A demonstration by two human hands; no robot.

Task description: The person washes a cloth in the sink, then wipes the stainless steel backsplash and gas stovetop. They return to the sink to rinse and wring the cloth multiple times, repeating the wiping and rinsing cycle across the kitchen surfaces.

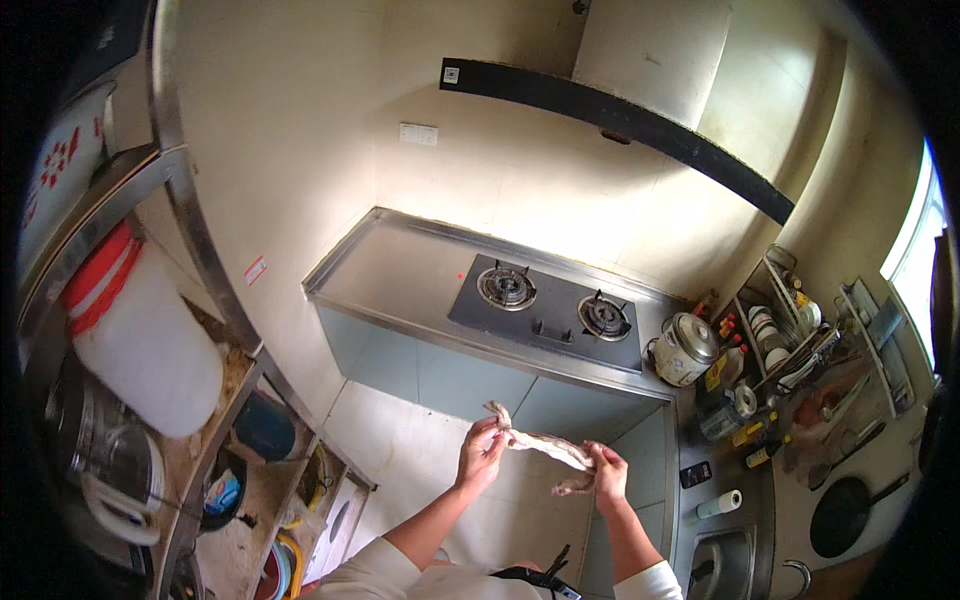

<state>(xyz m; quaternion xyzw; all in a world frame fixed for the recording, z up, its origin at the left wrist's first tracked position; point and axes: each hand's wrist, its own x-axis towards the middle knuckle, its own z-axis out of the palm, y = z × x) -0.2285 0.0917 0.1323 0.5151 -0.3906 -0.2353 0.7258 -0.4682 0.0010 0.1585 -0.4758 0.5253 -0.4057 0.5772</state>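
A twisted, off-white cloth strip (551, 448) is stretched between my two hands, above the floor in front of the counter. My left hand (480, 452) pinches it near one end, and a short tail sticks up past the fingers. My right hand (607, 470) grips it towards the other end, where a loose brownish tail hangs below and to the left of the fingers. Whether the strip is fabric or another soft material is hard to tell. Beyond the hands, a two-burner gas hob (551, 311) is set in the steel countertop (382, 259).
At the counter's right corner stand a rice cooker (684, 350) and several bottles. A phone (696, 474) and a white roll (720, 504) lie near the sink (721, 564). On the left, a shelf unit (240, 375) holds a large white container (154, 360).
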